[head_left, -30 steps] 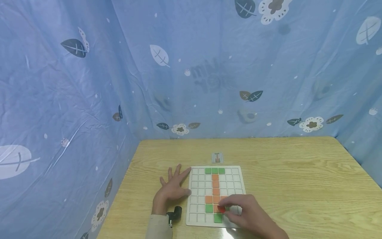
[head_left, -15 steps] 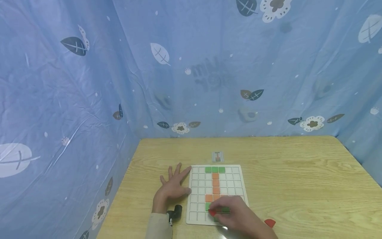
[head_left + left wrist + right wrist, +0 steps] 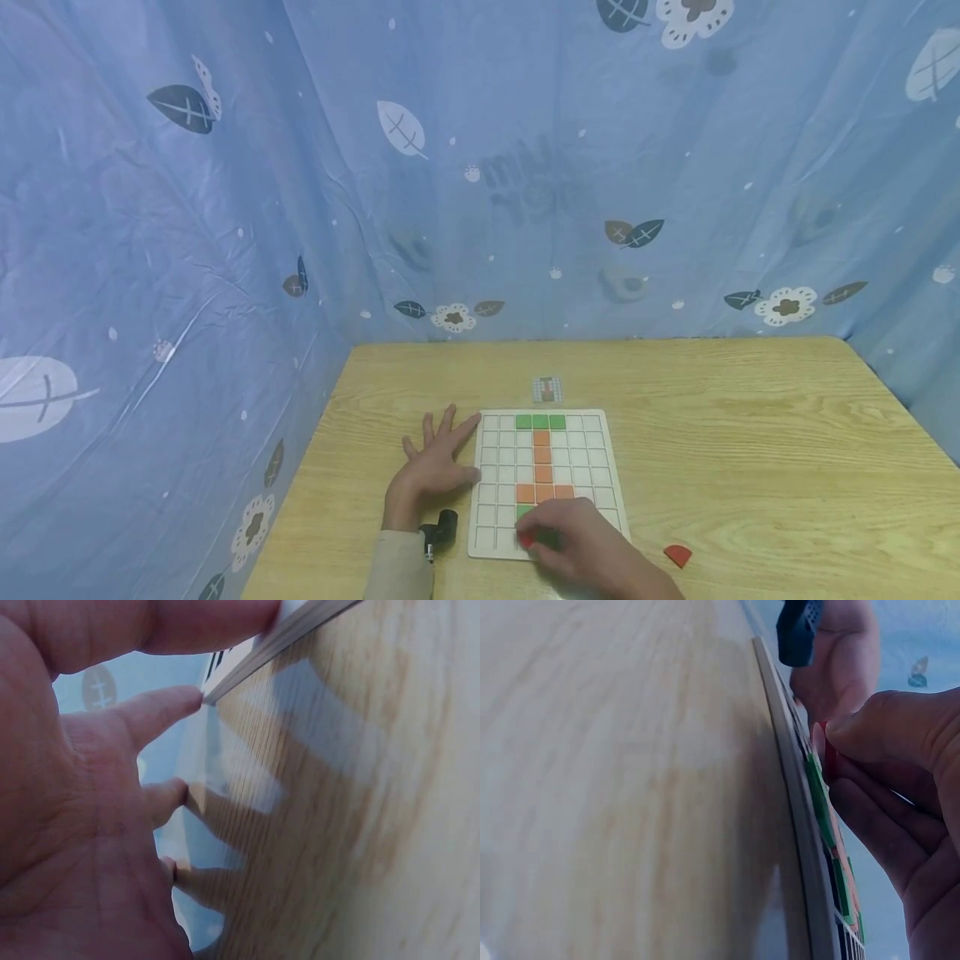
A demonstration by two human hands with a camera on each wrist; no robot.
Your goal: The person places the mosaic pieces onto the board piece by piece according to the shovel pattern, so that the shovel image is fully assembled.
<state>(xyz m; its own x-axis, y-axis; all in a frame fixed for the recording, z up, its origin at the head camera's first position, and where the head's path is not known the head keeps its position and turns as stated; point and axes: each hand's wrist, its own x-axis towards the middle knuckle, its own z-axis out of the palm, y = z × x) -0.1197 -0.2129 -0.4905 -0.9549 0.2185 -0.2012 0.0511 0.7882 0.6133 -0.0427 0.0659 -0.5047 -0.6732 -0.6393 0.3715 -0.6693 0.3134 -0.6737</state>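
Observation:
A white grid board (image 3: 496, 546) lies on the table. Orange tiles (image 3: 542, 456) make a column with a short crossbar, and green tiles (image 3: 540, 422) line the far row. My right hand (image 3: 581, 546) pinches a small red piece (image 3: 526, 540) between thumb and fingers, low over the board's near rows. In the right wrist view that red piece (image 3: 829, 754) is just at the board, beside green tiles (image 3: 819, 796); its full shape is hidden. My left hand (image 3: 433, 471) is spread, its thumb and index fingertip touching the board's left edge. Some near squares are covered by my right hand.
A red quarter-circle piece (image 3: 678, 556) lies on the wooden table (image 3: 750, 442) right of the board. Beyond the board's far edge is a small pattern card (image 3: 547, 389). A black wrist camera (image 3: 442, 530) sits on my left wrist. Blue curtains (image 3: 487, 208) surround the table.
My right hand has moved left and slightly nearer across the board's near rows, carrying the red piece. The quarter-circle on the table has come into view. My left hand stays at the edge.

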